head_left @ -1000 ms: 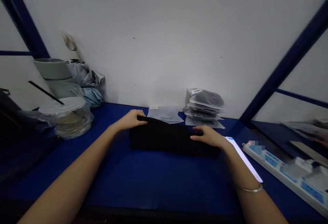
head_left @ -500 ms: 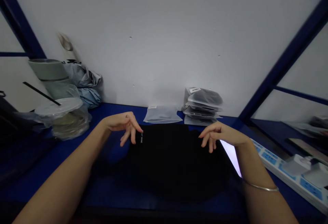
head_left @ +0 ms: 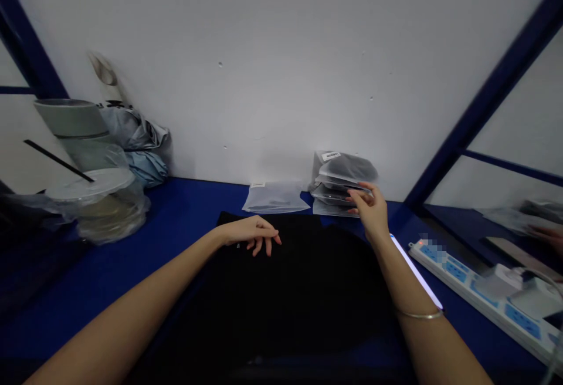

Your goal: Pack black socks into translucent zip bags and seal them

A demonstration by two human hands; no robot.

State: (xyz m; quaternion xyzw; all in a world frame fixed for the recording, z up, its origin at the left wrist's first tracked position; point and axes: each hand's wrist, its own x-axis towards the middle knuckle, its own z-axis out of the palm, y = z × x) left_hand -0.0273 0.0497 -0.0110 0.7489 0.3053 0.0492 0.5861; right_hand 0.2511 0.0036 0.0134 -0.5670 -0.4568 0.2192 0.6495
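Observation:
A black cloth item (head_left: 285,297), which looks like a garment, lies spread over the blue table; its outline is hard to make out in the dark. Above its upper left part is my left hand (head_left: 255,235), palm down, fingers loosely bent and apart, holding nothing. The left hand partly covers a small white print there. My right hand (head_left: 373,212) is at the right side of a stack of frosted plastic bags (head_left: 338,176) with dark contents. Its fingers are apart and reach the bags' edges; no grip shows. A single frosted bag (head_left: 275,197) lies left of the stack.
A lit phone-like screen (head_left: 416,273) lies under my right forearm, beside a white power strip (head_left: 466,291) with plugs. At left stand a lidded cup (head_left: 105,203) in plastic with a black straw, a pale green container (head_left: 74,118) and a folded umbrella-like bundle (head_left: 147,165). A white wall (head_left: 272,68) rises behind.
My right hand has moved from above the black cloth up to the stack of bags. My left hand has shifted right over the cloth. The view has turned slightly.

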